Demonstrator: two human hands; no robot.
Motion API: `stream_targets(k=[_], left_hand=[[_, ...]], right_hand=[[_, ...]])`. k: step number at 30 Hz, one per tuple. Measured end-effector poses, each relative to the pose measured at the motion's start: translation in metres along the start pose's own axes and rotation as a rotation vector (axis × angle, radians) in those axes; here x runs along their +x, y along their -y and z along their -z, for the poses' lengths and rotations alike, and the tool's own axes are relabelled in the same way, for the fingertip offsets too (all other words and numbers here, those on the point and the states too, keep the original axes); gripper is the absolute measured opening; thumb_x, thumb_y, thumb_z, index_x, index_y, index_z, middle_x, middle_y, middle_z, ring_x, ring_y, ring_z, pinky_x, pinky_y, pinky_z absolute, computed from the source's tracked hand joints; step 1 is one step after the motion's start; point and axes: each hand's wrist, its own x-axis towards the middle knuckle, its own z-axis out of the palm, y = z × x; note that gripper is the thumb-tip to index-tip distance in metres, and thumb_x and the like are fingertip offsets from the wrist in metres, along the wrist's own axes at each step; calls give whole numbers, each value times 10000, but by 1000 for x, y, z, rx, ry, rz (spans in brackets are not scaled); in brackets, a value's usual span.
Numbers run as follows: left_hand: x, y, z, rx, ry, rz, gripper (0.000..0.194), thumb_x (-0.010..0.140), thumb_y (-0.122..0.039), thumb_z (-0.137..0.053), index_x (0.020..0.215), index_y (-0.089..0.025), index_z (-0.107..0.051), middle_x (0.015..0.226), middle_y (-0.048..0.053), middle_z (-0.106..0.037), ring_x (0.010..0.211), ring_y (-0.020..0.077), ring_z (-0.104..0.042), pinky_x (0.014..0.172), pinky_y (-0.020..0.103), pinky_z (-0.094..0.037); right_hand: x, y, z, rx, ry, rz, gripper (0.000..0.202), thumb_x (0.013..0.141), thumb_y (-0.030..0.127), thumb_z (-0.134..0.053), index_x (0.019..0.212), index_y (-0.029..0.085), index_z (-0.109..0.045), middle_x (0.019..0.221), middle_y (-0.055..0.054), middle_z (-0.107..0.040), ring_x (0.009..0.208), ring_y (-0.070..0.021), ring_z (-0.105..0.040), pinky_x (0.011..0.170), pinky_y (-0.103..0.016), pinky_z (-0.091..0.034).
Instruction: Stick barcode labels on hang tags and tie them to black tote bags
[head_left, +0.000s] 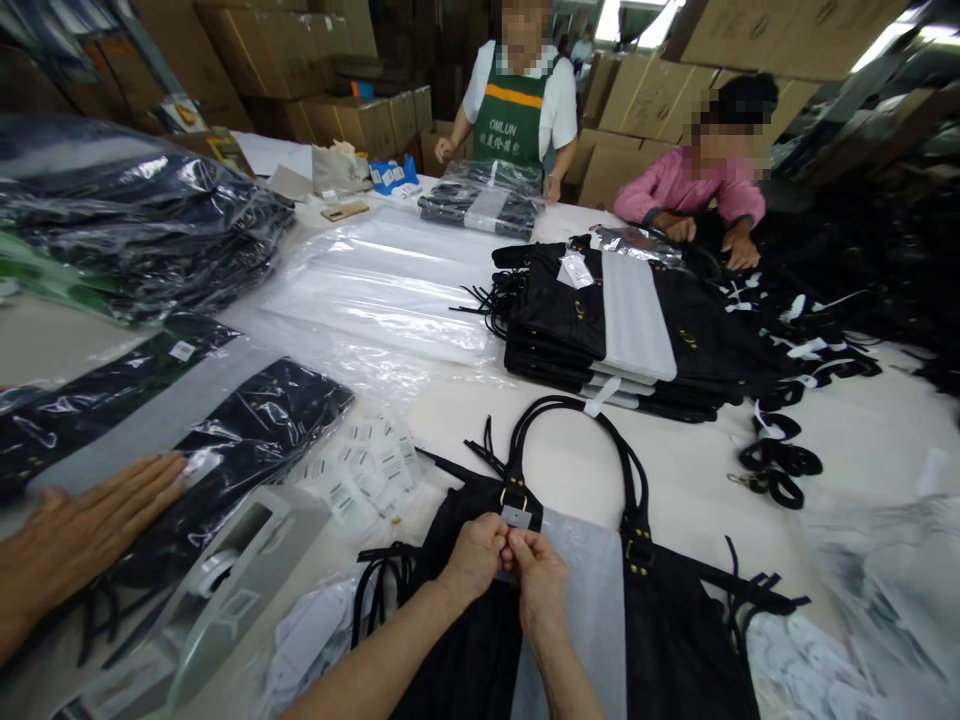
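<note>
A black handbag point(675, 620) lies flat in front of me, with a grey-white foam sheet point(581, 590) down its middle and its looped handles point(634, 455) pointing away. Over the bag's upper left part, my left hand point(478, 555) and my right hand point(536, 570) meet with their fingertips pinched together. A small grey tag point(516, 516) shows just beyond the fingertips, by the left handle's ring. Both hands are closed; whatever small thing sits between the fingers is hidden.
Another person's hand point(112, 515) rests on a plastic-wrapped bag point(262, 410) at left, near a tape dispenser point(240, 580). Stacked black bags point(555, 320), clear plastic sheets point(390, 290) and loose labels point(375, 465) lie beyond. Two people stand across the table point(450, 400).
</note>
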Motion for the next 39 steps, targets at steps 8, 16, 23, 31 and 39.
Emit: stream_targets(k=[8, 16, 23, 31, 39], left_hand=[[-18, -3, 18, 48, -83, -191, 269, 581, -26, -438, 790, -165, -534, 802, -30, -526, 512, 50, -447, 551, 191, -415], [-37, 11, 32, 138, -199, -228, 268, 651, -70, -418, 888, -156, -511, 755, -10, -549, 550, 90, -502, 609, 240, -445], [-44, 10, 32, 215, -191, -307, 263, 661, -64, -420, 883, -162, -523, 854, 14, -561, 575, 91, -501, 648, 250, -447], [-41, 13, 30, 318, -214, -378, 306, 660, -44, -400, 908, -165, -532, 845, 12, -545, 638, 105, -532, 676, 252, -463], [-43, 28, 31, 483, -203, -530, 354, 729, -58, -353, 1004, -150, -555, 1033, 99, -583, 987, 195, -538, 891, 374, -430]], right_hand=[[-31, 5, 9, -141, -197, 158, 386, 503, 305, -698, 866, 203, -614, 734, -1, -628, 564, -160, -536, 572, -305, -420], [-32, -5, -3, -187, -326, 199, 243, 449, 204, -680, 667, 235, -576, 594, 24, -578, 546, -163, -510, 517, -273, -352], [-43, -5, 4, -97, -129, 24, 166, 496, 297, -631, 582, 166, -578, 406, 60, -503, 336, -80, -401, 359, -202, -246], [-87, -17, 1, 17, -48, -159, 203, 443, 293, -658, 506, 158, -521, 302, 66, -417, 286, -44, -307, 336, -186, -195], [-95, -29, 0, 17, -103, -188, 174, 458, 263, -622, 487, 173, -476, 293, 72, -411, 276, -34, -297, 308, -164, -203]])
